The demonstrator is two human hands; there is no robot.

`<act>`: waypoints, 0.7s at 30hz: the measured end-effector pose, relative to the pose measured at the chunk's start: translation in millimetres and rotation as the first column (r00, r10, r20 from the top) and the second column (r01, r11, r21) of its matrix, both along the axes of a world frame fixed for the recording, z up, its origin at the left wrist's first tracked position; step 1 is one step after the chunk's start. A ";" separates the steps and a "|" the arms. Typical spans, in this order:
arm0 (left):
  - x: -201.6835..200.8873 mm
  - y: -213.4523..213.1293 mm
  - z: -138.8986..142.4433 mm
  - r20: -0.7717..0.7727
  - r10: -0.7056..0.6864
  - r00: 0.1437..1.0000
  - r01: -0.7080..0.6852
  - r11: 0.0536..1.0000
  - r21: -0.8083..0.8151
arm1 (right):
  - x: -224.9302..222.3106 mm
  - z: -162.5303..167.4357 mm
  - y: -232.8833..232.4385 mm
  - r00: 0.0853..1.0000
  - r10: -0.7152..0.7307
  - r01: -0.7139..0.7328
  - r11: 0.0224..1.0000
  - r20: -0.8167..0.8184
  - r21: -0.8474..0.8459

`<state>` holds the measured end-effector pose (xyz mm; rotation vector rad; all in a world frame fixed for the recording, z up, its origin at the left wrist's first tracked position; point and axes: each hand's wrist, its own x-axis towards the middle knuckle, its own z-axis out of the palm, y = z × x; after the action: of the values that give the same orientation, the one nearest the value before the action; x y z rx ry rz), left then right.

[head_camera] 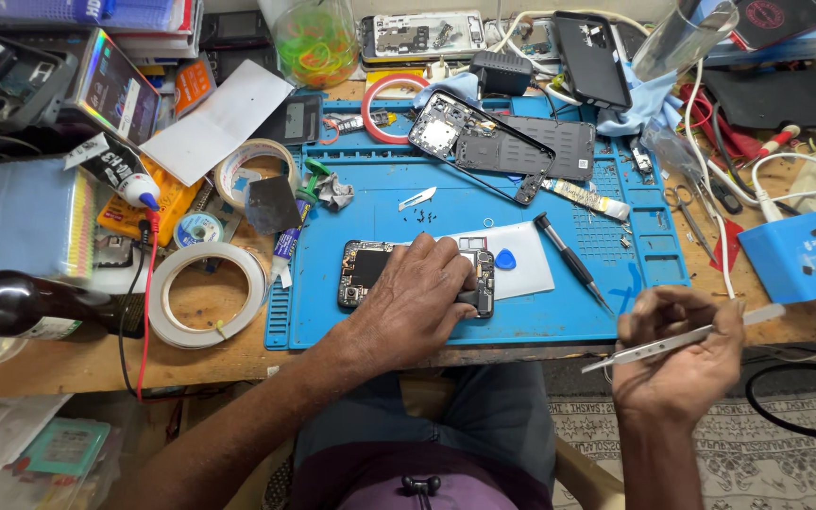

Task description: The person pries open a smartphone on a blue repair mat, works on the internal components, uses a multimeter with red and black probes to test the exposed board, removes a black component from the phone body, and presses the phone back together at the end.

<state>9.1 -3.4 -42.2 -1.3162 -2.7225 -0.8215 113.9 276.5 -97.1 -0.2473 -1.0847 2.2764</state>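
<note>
The opened phone [370, 274] lies flat on the blue work mat [380, 189], its back off and circuit board showing, with its long axis running left to right along the mat's near edge. The left hand [417, 297] rests on top of it, palm down, fingers spread flat and pressing rather than pinching, covering its right half. The right hand [677, 349] hangs off to the right, past the counter's [219, 354] front edge and clear of the mat, its grip pressed together on a pair of white tweezers [682, 338] whose tips point left, back toward the phone. So the phone lies to the left of the tweezers and a little farther in, and the left hand is much the nearer. Between them sit a white card [521, 260], a blue pick [505, 259] and a dark screwdriver [570, 262] lying at a slant. The strip of mat along the near edge looks open; farther back, a phone frame [479, 142] and tape rolls [205, 293] crowd in.
</note>
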 end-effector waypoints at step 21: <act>-1.5 -12.8 -11.5 0.726 -0.186 0.662 -0.384 0.747 0.542 | -69.4 76.7 24.9 0.622 -0.525 -0.591 0.172 0.581 0.788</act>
<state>7.6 -16.2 -53.7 -0.6956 -2.3834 -2.4928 44.5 301.4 -20.4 -0.6939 -2.8680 0.7480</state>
